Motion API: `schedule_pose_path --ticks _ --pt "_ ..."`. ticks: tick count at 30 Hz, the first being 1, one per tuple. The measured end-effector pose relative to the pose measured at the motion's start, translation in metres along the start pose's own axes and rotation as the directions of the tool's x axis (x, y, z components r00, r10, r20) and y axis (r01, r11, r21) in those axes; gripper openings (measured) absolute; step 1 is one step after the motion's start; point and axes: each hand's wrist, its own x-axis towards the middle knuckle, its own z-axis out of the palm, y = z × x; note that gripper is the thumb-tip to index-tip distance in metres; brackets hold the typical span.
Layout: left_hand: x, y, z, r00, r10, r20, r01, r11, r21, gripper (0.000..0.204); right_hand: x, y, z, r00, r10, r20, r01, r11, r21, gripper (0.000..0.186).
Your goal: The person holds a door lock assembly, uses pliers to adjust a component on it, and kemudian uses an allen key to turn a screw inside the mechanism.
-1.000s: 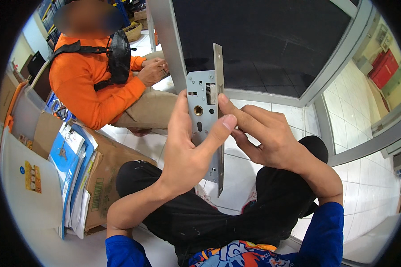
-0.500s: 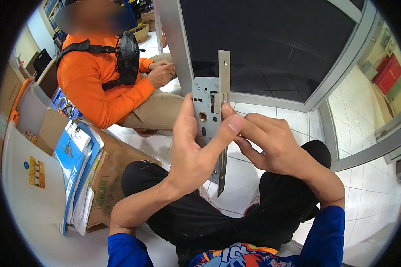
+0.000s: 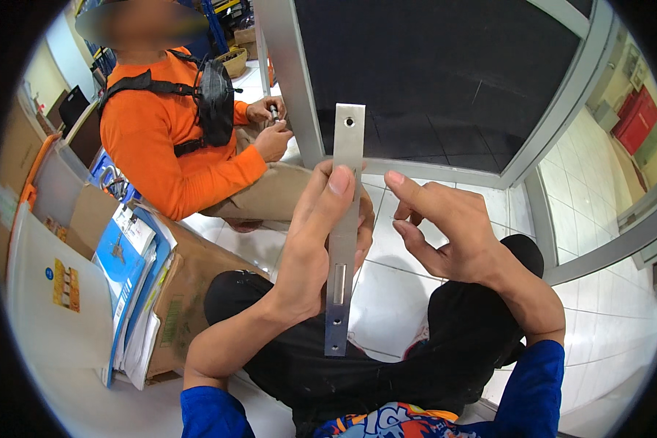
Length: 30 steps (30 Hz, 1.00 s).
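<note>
A mortise door lock point(image 3: 340, 241) stands upright in front of me, its long silver faceplate turned toward me. Screw holes show near the plate's ends, and a rectangular slot sits in its lower half. My left hand point(image 3: 303, 255) grips the lock, thumb laid on the faceplate and fingers wrapped round behind; the lock's case is hidden behind the plate and hand. To the right, a small gap from the lock, my right hand point(image 3: 460, 230) hovers with index finger and thumb apart and the other fingers curled. Nothing shows in it.
A person in an orange sweater point(image 3: 168, 146) sits at the left, holding a small metal and dark piece point(image 3: 273, 113). A framed glass door point(image 3: 445, 73) stands ahead. At my left are a cardboard box point(image 3: 197, 306), blue folders point(image 3: 124, 248) and a translucent plastic bin point(image 3: 58, 321).
The lock has turned from showing its case side to showing its faceplate. My right hand has let go and moved off it. The other person's hands have shifted, showing the small piece.
</note>
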Motion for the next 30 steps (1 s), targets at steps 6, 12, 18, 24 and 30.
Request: schedule_pose_path --ticks 6,12,18,24,30 --pt "0.002 0.009 0.003 0.984 0.091 0.154 -0.056 0.975 -0.215 0.060 0.001 0.003 -0.001 0.997 0.079 -0.013 -0.077 0.993 0.087 0.083" --pt "0.005 0.011 0.001 0.969 0.073 0.236 0.001 0.955 -0.297 0.068 -0.002 0.004 -0.004 0.996 0.091 0.012 -0.092 0.992 0.082 0.080" --pt "0.004 0.011 -0.001 0.950 0.063 0.307 0.066 0.918 -0.391 0.074 -0.001 0.004 -0.002 0.996 0.083 -0.036 -0.078 0.990 0.115 0.081" --pt "0.006 0.009 -0.004 0.920 0.075 0.384 0.114 0.887 -0.447 0.079 -0.001 0.002 -0.003 0.994 0.027 -0.111 -0.013 0.992 0.124 0.076" --pt "0.008 0.004 -0.001 0.909 0.084 0.408 0.151 0.845 -0.512 0.086 -0.003 0.003 -0.005 0.989 -0.037 -0.140 0.049 0.995 0.082 0.073"
